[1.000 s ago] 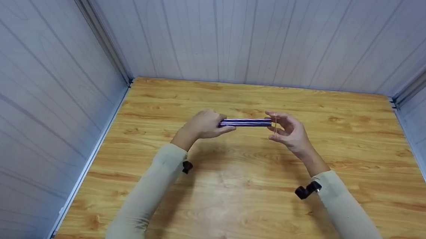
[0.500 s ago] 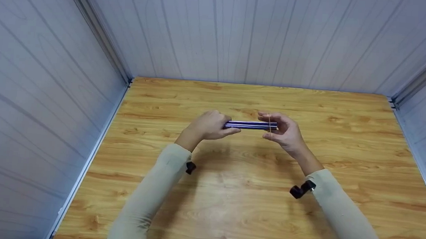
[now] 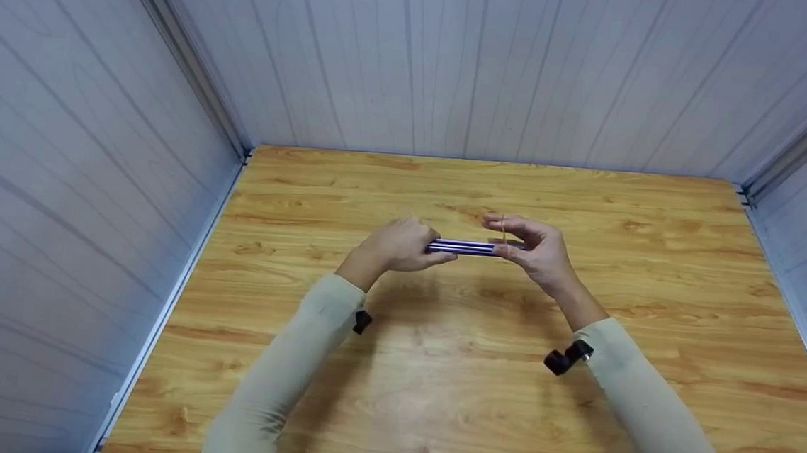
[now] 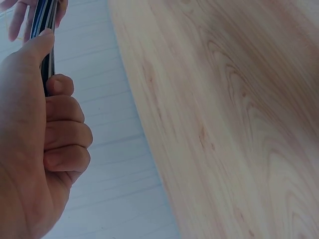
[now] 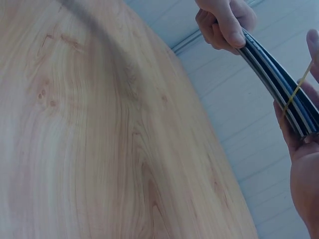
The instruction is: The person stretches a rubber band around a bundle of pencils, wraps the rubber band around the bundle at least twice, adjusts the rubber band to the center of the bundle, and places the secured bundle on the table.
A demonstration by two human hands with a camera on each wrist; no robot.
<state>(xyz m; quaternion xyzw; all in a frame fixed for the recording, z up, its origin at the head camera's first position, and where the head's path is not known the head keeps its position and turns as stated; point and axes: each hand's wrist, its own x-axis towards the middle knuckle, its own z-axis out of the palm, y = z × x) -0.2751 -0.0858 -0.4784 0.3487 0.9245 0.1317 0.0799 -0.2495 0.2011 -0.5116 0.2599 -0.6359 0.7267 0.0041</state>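
Observation:
My left hand [image 3: 402, 246] grips one end of a bundle of dark blue, silver-striped pencils [image 3: 464, 248], held level above the table. In the left wrist view its fingers curl round the pencils [image 4: 48, 64], thumb along them. My right hand [image 3: 542, 256] is at the other end, its fingers and thumb spreading a thin yellow rubber band [image 3: 503, 228]. In the right wrist view the rubber band [image 5: 297, 90] crosses over the pencils [image 5: 271, 74], whose far ends lie between the right thumb and fingers. The right thumb overlaps the bundle in the head view.
The wood-grain table [image 3: 428, 384] lies below both hands. Pale panel walls stand behind it [image 3: 443, 66] and at both sides. A black wrist mount [image 3: 567, 357] hangs at the right sleeve, another mount [image 3: 362, 322] at the left one.
My right hand has moved left, taking the rubber band from beyond the pencils' end to around it. My left hand has shifted slightly right and nearer, with the bundle.

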